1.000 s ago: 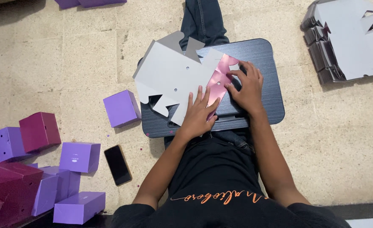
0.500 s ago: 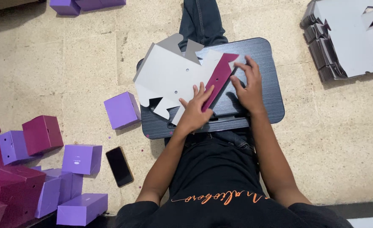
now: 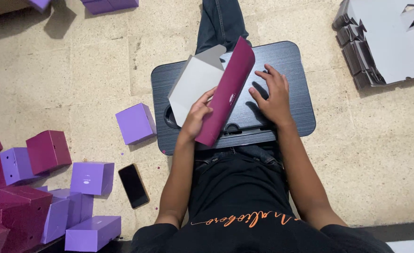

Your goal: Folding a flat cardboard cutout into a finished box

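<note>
- The left hand [image 3: 196,117] grips the box blank [image 3: 218,89]; its fingers curl around the maroon panel's edge, and the grey inner flaps stand up just beyond them.
- The right hand [image 3: 272,96] lies open, fingers spread flat on the lap tray [image 3: 296,70], just beside the blank without holding it.
- A purple box [image 3: 135,123] sits on the floor, left of the left fingers.
- A phone [image 3: 133,185] lies nearer the body.

Floor [image 3: 75,65]: beige stone-look tiles, worn, visible grout lines. Dark grey lap tray [image 3: 296,70] with wood-grain top sits mid-frame on it. Left: scattered purple boxes [image 3: 92,178] and maroon boxes [image 3: 47,150], one lone purple box [image 3: 134,122] beside the tray. Black phone [image 3: 133,185] flat on tiles. Top right: stack of flat grey card blanks [image 3: 385,42]. Even, soft light.
</note>
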